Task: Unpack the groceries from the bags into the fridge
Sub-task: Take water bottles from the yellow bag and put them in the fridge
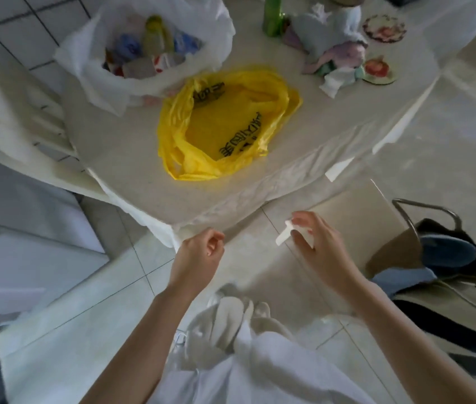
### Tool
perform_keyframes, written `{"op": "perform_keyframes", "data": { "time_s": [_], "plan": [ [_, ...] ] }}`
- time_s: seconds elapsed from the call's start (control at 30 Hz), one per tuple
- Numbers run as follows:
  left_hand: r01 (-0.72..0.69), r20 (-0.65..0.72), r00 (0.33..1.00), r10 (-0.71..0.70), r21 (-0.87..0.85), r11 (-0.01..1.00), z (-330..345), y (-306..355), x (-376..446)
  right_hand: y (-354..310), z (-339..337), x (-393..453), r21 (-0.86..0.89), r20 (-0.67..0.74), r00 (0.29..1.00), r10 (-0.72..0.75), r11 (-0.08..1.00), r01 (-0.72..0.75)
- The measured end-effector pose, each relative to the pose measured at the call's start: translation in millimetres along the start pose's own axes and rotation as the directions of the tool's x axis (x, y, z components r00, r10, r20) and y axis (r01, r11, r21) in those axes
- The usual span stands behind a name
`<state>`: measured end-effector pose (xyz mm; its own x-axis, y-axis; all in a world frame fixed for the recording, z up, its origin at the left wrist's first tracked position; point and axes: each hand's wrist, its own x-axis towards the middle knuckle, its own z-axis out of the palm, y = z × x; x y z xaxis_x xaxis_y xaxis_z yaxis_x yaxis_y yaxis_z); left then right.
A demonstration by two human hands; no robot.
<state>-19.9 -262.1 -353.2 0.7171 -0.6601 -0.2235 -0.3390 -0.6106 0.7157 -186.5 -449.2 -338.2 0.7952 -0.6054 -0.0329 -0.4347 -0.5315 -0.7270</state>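
From the head view, the person stands at the near edge of the tabletop (131, 158), both hands raised in front of the body and short of the bags. The left hand (200, 252) hangs with its fingers loosely curled and nothing in them, just beside the hanging edge of the white table cover. The right hand (315, 243) appears to pinch a small white slip (284, 236) between thumb and fingers; what the slip is cannot be told, and it is probably being held aside before the next reach.

The groceries sit well ahead of the hands. The white bag (85, 56), at the far left of the tabletop, stands open with its mouth spread, which leaves its load easy to reach: several blurred packets and bottles (155, 45) in blue, yellow-green, red and white. The yellow bag (225, 123), in the middle of the tabletop and touching the white one, lies slumped and flat with black print showing; it looks empty, so the white bag likely holds what is left to move. The fridge is not in view.

Farther back stand a green bottle (273, 16), a heap of cloths (336, 53) and two patterned coasters (378, 70).
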Motion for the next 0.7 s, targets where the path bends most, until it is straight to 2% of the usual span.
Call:
{"op": "perform_keyframes", "data": {
  "time_s": [0.23, 0.33, 0.47, 0.7],
  "plan": [
    [0.107, -0.169, 0.979, -0.111, -0.031, 0.994, -27, -5, 59, -9, 4, 107, -0.013, 0.082, 0.977, -0.197, 0.980, 0.198],
    [0.085, -0.224, 0.970, -0.091, -0.036, 0.996, -45, -8, 96, -22, 12, 154, -0.025, 0.090, 0.961, -0.261, 0.964, 0.264],
    [0.059, -0.301, 0.952, -0.056, -0.001, 0.998, -64, -12, 142, -41, 21, 202, -0.006, 0.075, 0.959, -0.274, 0.961, 0.276],
    [0.076, -0.367, 0.927, -0.082, -0.030, 0.997, -109, -9, 237, -85, 34, 286, -0.020, 0.151, 0.954, -0.260, 0.964, 0.266]
  ]
}}
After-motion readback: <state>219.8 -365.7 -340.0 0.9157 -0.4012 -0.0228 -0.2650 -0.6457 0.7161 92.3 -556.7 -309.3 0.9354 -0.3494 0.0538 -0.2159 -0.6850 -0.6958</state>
